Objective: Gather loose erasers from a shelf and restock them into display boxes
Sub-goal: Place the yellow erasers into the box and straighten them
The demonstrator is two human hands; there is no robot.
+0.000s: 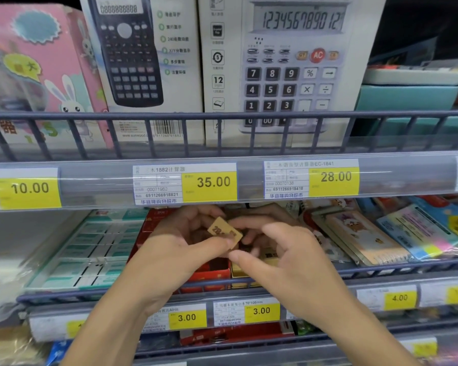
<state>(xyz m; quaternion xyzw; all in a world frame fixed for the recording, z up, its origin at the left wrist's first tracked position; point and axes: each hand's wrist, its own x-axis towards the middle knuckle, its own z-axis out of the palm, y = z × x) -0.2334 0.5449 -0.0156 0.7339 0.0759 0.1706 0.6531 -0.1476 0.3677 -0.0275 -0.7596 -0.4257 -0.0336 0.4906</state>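
Both bare forearms reach up from the bottom edge toward the middle shelf. Left hand [180, 241] pinches a small tan rectangular eraser [224, 231] between thumb and curled fingers, gripping its lower left edge. Right hand [283, 254] meets it from the other side, its fingers curled in against the eraser's right end, thumb lying free below. That eraser is flat and tilted, pale brown, with dark printed characters across its face too blurred to read. It is held in the air just above a red cardboard display box [212, 270] and a yellow display box [246, 270] touching it on the right, both standing behind the grey wire shelf rail [381, 270]. Teal-and-white packaged erasers [95, 249] fill a tray to the left of the red box. Yellow price tags [261, 310] line the shelf edge below.
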